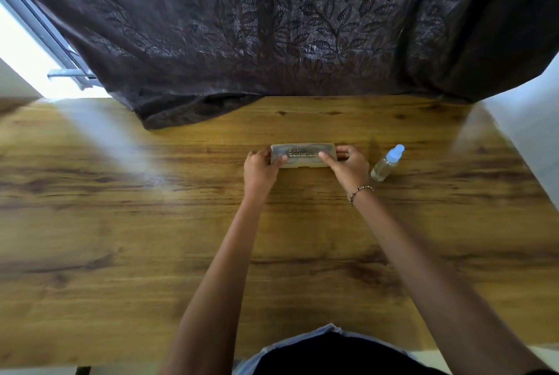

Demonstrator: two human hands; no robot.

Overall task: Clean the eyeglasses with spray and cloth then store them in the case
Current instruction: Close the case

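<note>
Case (pixel 303 155) is lying shut on the table (pixel 151 223), pinned between both sets of fingers. Left hand (pixel 260 170) is gripping its left end and right hand (pixel 348 167) its right end, thumbs pressing on the lid. Faint outlines on the lid could be the glasses, but I cannot tell. Bottle (pixel 387 164) is standing just right of the right fingers, apart from them. No cloth is showing. I am judging the cleaning either finished or not begun.

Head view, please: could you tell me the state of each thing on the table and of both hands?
case: appears closed, flat on the table, held at both ends.
spray bottle: standing, cap on, right of the case, untouched.
left hand: grips the case's left end.
right hand: grips the case's right end.
curtain: hem lies on the table's far edge.
</note>
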